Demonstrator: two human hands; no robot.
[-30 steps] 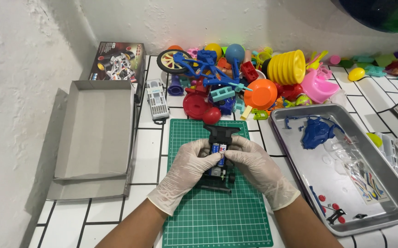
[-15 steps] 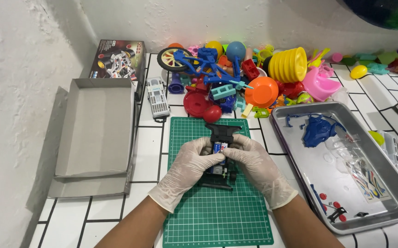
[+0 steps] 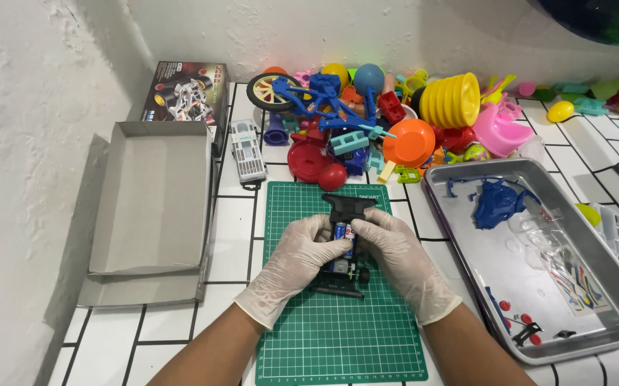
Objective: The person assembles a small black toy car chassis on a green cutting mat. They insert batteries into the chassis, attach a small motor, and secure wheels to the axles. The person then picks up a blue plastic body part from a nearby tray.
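Note:
A small black toy car chassis (image 3: 347, 209) lies on the green cutting mat (image 3: 338, 336), with blue batteries seated along its middle. Both gloved hands clasp it from the sides. My left hand (image 3: 291, 268) grips the left flank, thumb pressing near the batteries. My right hand (image 3: 402, 261) holds the right flank, fingers curled over the batteries. The chassis's front bumper sticks out beyond my fingers; its rear end with small wheels shows below them.
An open grey cardboard box (image 3: 152, 207) and a printed kit box (image 3: 184, 93) lie left. A white car body shell (image 3: 246, 150) sits beside them. A heap of colourful plastic toys (image 3: 395, 114) fills the back. A metal tray (image 3: 610, 314) with blue parts and sticker sheets stands right.
Both hands stay on the chassis; fingers have shifted slightly over the batteries. The view has barely moved.

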